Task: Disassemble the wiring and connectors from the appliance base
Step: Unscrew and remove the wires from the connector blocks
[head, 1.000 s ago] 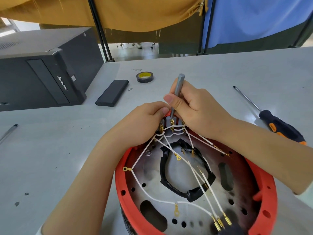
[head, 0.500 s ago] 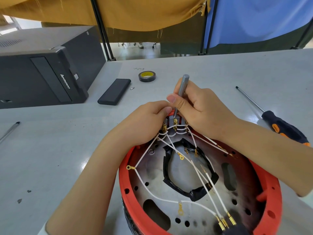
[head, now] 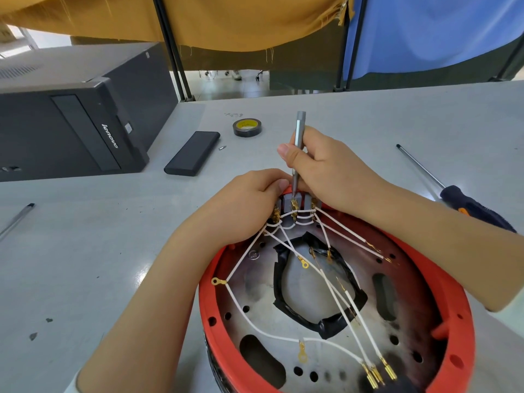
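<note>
The round appliance base (head: 450, 361) has a red rim and a perforated metal plate with a black-taped opening. White wires (head: 334, 296) with gold terminals fan out from a grey connector block (head: 295, 204) at its far edge. My right hand (head: 331, 171) grips a slim grey screwdriver (head: 298, 137) upright, its tip down on the block's middle terminal. Fingers of my left hand (head: 241, 208) curl around the block's left side and the rim there, steadying it.
A black computer tower (head: 71, 123) lies at the left. A black slab-shaped case (head: 192, 157), a small bit (head: 222, 148) and a tape roll (head: 247, 127) lie beyond the hands. A big black-and-orange screwdriver (head: 465, 205) is at right, a pen (head: 17, 219) at far left.
The hands hold the same grip on the block and the screwdriver. The view has shifted slightly, and the screwdriver stands a little more upright.
</note>
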{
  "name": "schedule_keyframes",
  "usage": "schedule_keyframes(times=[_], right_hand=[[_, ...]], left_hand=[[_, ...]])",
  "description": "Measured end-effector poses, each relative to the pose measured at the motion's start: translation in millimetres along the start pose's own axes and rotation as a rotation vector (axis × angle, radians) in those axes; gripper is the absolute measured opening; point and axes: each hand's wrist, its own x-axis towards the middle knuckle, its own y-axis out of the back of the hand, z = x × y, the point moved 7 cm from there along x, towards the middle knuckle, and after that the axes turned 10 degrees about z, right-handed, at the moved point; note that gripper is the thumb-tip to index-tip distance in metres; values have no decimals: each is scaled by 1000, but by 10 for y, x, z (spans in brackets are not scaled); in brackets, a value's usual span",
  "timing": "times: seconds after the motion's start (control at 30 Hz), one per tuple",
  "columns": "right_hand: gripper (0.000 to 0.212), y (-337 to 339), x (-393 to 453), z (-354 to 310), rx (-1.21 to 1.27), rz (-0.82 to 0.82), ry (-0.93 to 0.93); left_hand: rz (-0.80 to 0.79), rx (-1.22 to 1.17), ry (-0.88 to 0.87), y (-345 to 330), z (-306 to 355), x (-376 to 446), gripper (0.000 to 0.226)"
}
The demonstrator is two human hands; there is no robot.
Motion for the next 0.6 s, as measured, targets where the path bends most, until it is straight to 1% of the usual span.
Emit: schedule_keyframes(times=[0.13,0.2,0.3,0.6], right_hand=[[23,-2,20,45,54,-26,-37],[23,24,-6,54,92,-5,-35],[21,54,-68,40,141,13,-2],[18,38,-113,-46,77,22,130]], left_hand=[[-4,-10,-2,0,2,1,29],[-4,-12,-3,0,7,-1,28],[-2,-23,-9,3,18,-11,28],[5,-22,-11,3,9,-4,29]])
